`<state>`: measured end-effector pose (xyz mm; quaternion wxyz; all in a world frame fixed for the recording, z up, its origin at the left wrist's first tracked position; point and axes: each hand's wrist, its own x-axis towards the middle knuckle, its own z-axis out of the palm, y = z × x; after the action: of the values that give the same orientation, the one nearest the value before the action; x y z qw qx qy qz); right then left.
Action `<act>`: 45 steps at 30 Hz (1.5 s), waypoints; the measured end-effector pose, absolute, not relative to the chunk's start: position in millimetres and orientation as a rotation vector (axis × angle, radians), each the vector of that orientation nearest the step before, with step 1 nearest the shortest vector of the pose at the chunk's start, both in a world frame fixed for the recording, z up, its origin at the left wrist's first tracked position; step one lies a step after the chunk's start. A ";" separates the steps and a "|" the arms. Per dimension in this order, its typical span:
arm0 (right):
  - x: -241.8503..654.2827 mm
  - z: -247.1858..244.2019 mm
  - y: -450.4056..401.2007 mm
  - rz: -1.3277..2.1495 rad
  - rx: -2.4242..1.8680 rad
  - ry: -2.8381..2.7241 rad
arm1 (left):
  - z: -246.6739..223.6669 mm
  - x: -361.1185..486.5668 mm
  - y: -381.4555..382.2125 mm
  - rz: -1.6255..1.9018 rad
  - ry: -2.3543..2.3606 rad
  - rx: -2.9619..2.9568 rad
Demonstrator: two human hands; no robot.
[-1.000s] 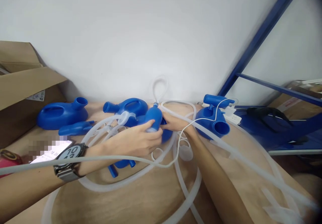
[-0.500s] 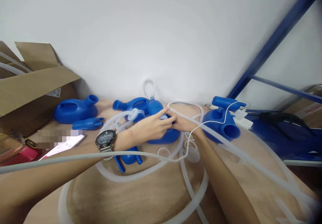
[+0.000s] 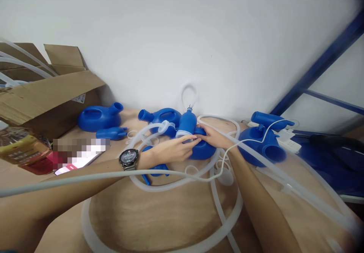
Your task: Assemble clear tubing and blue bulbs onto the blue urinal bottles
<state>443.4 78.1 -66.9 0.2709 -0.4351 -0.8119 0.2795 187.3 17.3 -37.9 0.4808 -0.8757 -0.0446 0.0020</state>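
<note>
Here two hands (image 3: 174, 148) (image 3: 212, 137) meet at one jug (image 3: 202, 150)

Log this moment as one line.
left hand: by blue bottle, contact unclear | right hand: at blue jug | smartwatch: left wrist | phone: screen lit

The right hand (image 3: 212, 136) grips a blue jug (image 3: 202, 152), the left hand (image 3: 174, 148) at its left side, a phone (image 3: 82, 160) farther left of it, a power strip (image 3: 290, 145) right of it.
</note>
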 end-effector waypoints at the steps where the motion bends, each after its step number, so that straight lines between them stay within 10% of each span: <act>1: 443.3 -64.9 77.9 0.757 -1.198 -2.155 | -36.5 187.5 18.1 0.009 -0.117 -2.130; 18: 457.3 1.2 40.4 0.652 -1.300 -1.869 | -11.9 193.0 15.9 -0.469 -0.247 -1.941; 24: 459.4 18.3 20.7 0.796 -1.258 -1.658 | 34.0 200.6 17.1 -0.925 -0.999 -2.093; 45: 405.0 30.7 -19.7 0.233 -1.031 -1.584 | 170.6 195.4 14.8 -0.203 -1.118 -2.404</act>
<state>405.0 -19.7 30.7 0.5800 -0.4411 -0.6776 0.0995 195.4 14.8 170.6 0.2392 -0.8778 -0.4083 -0.0741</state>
